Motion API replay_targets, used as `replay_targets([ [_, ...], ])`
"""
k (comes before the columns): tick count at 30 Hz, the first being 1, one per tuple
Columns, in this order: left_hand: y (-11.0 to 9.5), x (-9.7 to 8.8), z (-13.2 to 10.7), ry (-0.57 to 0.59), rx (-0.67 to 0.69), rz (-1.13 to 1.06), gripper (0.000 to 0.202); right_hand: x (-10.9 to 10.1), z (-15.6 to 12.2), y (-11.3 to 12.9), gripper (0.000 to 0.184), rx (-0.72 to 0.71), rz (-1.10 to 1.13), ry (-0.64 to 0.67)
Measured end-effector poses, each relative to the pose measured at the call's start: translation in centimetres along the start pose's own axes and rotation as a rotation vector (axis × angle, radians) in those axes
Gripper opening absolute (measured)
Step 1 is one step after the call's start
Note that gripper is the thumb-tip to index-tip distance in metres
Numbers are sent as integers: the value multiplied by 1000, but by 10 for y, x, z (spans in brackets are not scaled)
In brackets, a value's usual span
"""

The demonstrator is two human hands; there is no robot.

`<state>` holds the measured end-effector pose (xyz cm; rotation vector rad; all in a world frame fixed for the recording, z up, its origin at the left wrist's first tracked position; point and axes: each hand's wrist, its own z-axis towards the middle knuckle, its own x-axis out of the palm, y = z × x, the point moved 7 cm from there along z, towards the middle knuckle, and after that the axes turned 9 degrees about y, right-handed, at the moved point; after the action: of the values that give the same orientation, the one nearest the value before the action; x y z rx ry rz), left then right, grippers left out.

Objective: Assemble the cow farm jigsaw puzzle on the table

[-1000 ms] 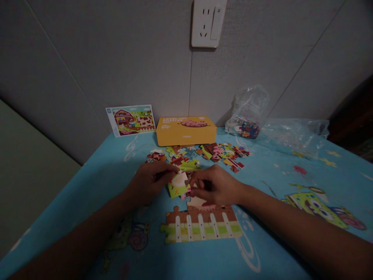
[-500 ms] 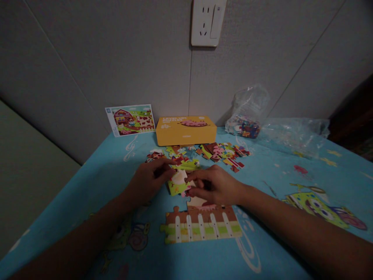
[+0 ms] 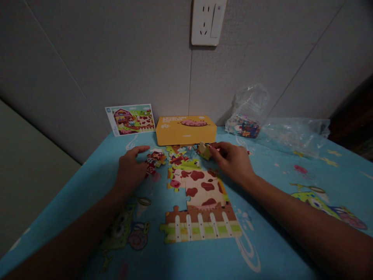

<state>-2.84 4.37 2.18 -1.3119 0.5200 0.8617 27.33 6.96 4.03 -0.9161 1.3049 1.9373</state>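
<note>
My right hand (image 3: 233, 157) pinches a green and cream puzzle piece (image 3: 205, 151), tilted up off the table near the loose pieces in front of the yellow box. My left hand (image 3: 131, 166) is open, index finger stretched out, beside a small cluster of red and white puzzle pieces (image 3: 154, 159). Between the hands lies a partly joined jigsaw puzzle (image 3: 205, 190) with a spotted cow and a white fence. A gap shows at its left, below the cow's head. More loose pieces (image 3: 180, 154) lie along its top; my right hand covers some others.
A yellow puzzle box (image 3: 186, 132) stands against the wall. To its left leans a picture card (image 3: 132, 120) of a farm. On the right sit a clear bag of puzzle pieces (image 3: 244, 124) and a crumpled clear bag (image 3: 294, 134). A blue patterned cloth (image 3: 140, 252) covers the table.
My right hand has moved up and right with the puzzle piece, away from the cow. My left hand has let go and shifted left, uncovering the cow's head and body.
</note>
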Motion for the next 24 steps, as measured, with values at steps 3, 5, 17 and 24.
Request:
replay_targets([
  [3, 1, 7, 2, 49, -26, 75, 48, -11, 7, -24, 32, 164, 31, -100],
  [5, -3, 12, 2, 93, -8, 123, 45, -13, 9, -36, 32, 238, 88, -138],
  [17, -11, 21, -2, 150, 35, 194, 34, 34, -4, 38, 35, -447, -251, 154],
  [24, 0, -1, 3, -54, -40, 133, 38, 49, -2, 37, 41, -452, -443, 259],
])
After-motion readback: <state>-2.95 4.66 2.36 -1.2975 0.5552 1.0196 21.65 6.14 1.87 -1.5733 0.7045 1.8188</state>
